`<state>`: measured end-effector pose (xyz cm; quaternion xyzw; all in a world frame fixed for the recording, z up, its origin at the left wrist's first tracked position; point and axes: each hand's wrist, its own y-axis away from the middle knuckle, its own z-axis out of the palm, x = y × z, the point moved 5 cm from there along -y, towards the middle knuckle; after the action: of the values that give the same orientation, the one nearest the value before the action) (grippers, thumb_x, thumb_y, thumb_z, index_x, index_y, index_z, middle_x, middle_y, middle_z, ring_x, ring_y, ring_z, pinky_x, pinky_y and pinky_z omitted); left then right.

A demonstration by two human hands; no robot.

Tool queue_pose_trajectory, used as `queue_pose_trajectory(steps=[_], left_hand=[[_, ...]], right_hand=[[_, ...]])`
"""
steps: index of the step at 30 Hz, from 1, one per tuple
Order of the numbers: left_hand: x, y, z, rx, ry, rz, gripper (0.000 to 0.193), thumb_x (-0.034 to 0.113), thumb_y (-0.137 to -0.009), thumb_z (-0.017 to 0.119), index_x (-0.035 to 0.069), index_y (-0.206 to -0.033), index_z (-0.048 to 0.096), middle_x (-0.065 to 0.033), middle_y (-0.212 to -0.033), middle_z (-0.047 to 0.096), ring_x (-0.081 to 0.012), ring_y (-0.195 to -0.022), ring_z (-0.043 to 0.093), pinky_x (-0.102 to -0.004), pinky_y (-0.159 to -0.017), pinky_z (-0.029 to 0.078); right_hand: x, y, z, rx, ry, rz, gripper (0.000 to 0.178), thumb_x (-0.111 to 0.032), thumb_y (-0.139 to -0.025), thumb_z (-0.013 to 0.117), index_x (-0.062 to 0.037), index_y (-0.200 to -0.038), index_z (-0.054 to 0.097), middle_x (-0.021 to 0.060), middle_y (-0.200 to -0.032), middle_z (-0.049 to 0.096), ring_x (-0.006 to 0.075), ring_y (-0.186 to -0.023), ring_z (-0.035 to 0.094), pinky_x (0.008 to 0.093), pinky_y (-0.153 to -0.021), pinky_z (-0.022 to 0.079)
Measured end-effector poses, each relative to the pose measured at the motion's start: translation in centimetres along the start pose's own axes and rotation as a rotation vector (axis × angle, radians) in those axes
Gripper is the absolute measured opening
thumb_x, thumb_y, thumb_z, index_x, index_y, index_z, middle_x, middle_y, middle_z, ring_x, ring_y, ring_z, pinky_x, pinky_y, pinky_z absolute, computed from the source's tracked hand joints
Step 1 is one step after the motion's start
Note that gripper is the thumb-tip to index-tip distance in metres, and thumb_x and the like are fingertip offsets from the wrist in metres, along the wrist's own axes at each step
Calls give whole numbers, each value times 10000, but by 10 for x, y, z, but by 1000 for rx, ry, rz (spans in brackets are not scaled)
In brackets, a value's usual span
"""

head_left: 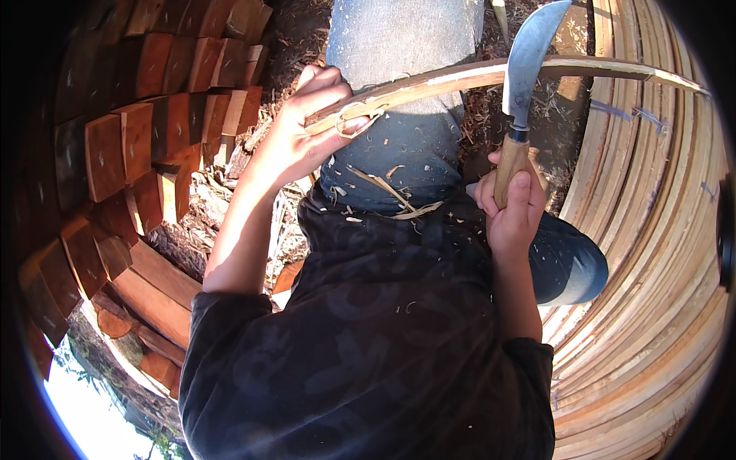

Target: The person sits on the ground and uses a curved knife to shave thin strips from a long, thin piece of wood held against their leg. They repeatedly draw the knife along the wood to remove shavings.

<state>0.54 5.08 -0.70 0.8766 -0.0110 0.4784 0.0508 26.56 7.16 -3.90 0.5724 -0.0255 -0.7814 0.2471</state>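
A long, thin wooden strip lies across my jeans-clad leg and reaches off to the right. Its near left end is gripped by my left hand, the fingers closed round it and a thin curled shaving beside the thumb. My right hand is wrapped round the wooden handle of a curved knife. The broad blade points up and away, tip to the right, and crosses over the strip; whether its edge touches the wood I cannot tell.
Stacked cut wood blocks rise on my left. Many long wooden slats lie in a pile on my right. Shavings are scattered over my lap and the ground.
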Motion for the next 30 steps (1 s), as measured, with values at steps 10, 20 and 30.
queue_pose_trajectory(steps=[10,20,30], left_hand=[[2,0,2,1,-2,-28,301,270,-807,699,15,-754,549,-47,-736,384,-203,-791,352,-327,-772,332],[1,3,0,-2,-4,-57,308,273,-810,697,12,-749,545,-47,-741,387,-202,-790,353,-331,-768,331],[4,-1,1,14,2,-17,303,269,-814,699,9,-757,554,-46,-734,379,-198,-787,353,-323,-748,328]], right_hand=[[-5,1,8,-125,204,139,393,-292,-962,503,73,-1090,577,0,-668,493,35,-524,396,183,-460,294],[0,-1,-4,-123,45,86,364,-278,-961,492,52,-1086,583,-2,-661,512,40,-525,412,197,-484,323],[-1,2,-1,-94,110,88,388,-310,-958,504,49,-1083,583,-4,-652,481,43,-547,417,185,-495,320]])
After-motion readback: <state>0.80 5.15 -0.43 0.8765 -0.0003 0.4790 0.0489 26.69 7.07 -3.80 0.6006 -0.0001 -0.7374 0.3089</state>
